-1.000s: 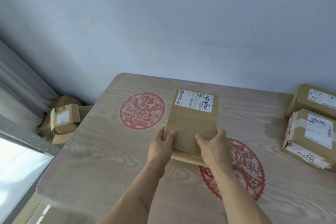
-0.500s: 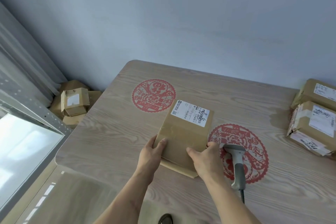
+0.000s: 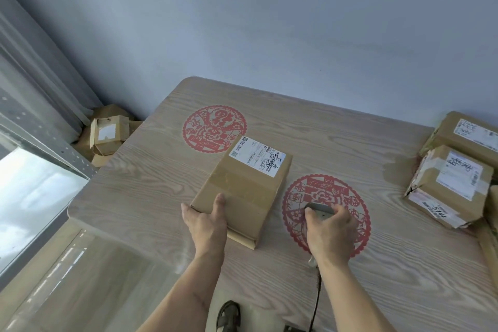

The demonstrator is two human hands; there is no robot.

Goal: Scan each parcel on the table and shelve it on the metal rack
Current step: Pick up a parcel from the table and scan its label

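A brown cardboard parcel (image 3: 248, 186) with a white shipping label on its far end lies flat on the wooden table (image 3: 151, 191). My left hand (image 3: 206, 219) grips its near left corner, thumb on top. Just to the right, my right hand (image 3: 332, 230) closes over a grey handheld scanner (image 3: 319, 211) lying on a red paper-cut decal; only the scanner's head and its cable show. Part of the perforated metal rack (image 3: 54, 151) runs along the left edge.
Two taped parcels (image 3: 452, 186) are stacked at the table's right edge. More boxes (image 3: 106, 133) sit on the floor by the wall at left. A second red decal (image 3: 214, 128) marks the table behind the parcel. A sandalled foot (image 3: 229, 317) shows below.
My right hand left the parcel and came down onto the scanner to its right. The left hand still holds the parcel's near left corner. The view has tilted down.
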